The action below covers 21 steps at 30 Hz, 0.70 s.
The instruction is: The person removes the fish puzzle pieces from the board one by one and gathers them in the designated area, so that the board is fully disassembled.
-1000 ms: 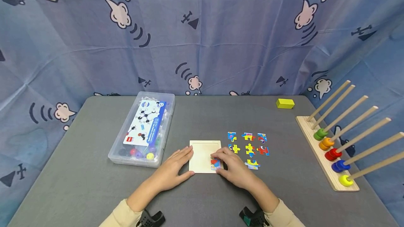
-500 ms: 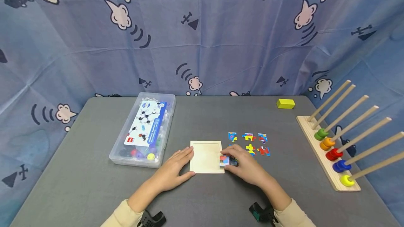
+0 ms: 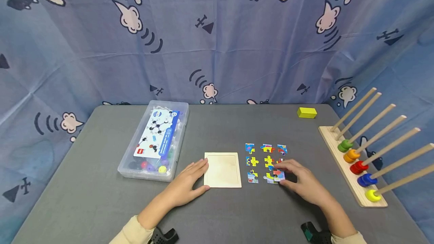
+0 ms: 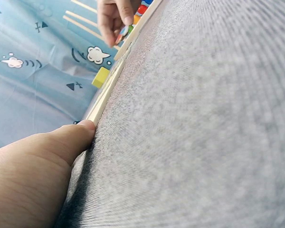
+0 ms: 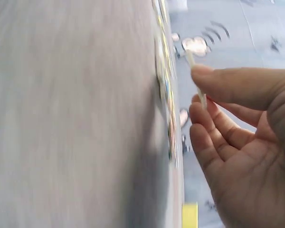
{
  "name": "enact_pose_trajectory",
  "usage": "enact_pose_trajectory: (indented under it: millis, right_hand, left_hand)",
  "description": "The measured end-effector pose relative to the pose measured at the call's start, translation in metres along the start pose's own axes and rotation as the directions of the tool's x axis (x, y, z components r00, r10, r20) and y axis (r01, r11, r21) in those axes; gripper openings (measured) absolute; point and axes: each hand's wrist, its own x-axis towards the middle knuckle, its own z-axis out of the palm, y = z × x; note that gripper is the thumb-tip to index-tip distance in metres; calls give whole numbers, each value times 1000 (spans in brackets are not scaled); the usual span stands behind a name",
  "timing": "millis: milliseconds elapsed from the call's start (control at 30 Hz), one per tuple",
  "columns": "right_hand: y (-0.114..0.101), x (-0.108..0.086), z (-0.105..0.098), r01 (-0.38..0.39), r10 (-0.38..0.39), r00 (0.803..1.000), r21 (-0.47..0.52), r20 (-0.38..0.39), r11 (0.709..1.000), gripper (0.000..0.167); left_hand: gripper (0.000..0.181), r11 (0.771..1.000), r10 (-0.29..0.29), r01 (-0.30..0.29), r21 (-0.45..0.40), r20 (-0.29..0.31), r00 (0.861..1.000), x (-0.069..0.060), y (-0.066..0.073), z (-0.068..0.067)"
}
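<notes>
A square wooden puzzle tray (image 3: 222, 170) with a raised rim lies bare on the table. My left hand (image 3: 188, 180) rests against the tray's left edge with its fingers extended; in the left wrist view the thumb (image 4: 78, 137) touches the rim. Over the front right of the loose pieces, my right hand (image 3: 303, 178) pinches a colourful jigsaw piece (image 3: 279, 175) between thumb and fingers. Seen edge-on in the right wrist view, that jigsaw piece (image 5: 190, 58) is raised off the table. Several other pieces (image 3: 252, 161) lie in rows right of the tray, some partly hidden.
A clear plastic case (image 3: 152, 140) of molecular-model parts stands left of the tray. A yellow block (image 3: 306, 113) sits at the back right. Along the right edge is a wooden peg stand (image 3: 352, 168) with coloured rings and tall slanting pegs. A patterned curtain (image 3: 217, 40) hangs behind.
My right hand has lifted the jigsaw piece out of the tray and carried it right, over the loose pieces. The left hand has stayed at the tray's edge.
</notes>
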Motion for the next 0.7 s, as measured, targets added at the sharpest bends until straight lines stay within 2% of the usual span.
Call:
enact_pose_trajectory:
  millis: [167, 433, 700]
  right_hand:
    - [16, -12, -7, -72, 72, 997, 19, -4, 997, 37]
    - [28, -17, -3, -39, 39, 998, 5, -40, 999, 35]
    - [29, -17, 0, -45, 45, 999, 33, -15, 998, 35]
  left_hand:
    - [67, 1000, -9, 9, -4, 6, 1000, 0, 1, -2]
    - [67, 999, -32, 32, -2, 35, 999, 0, 0, -4]
    - [68, 1000, -31, 31, -1, 33, 999, -1, 1, -4]
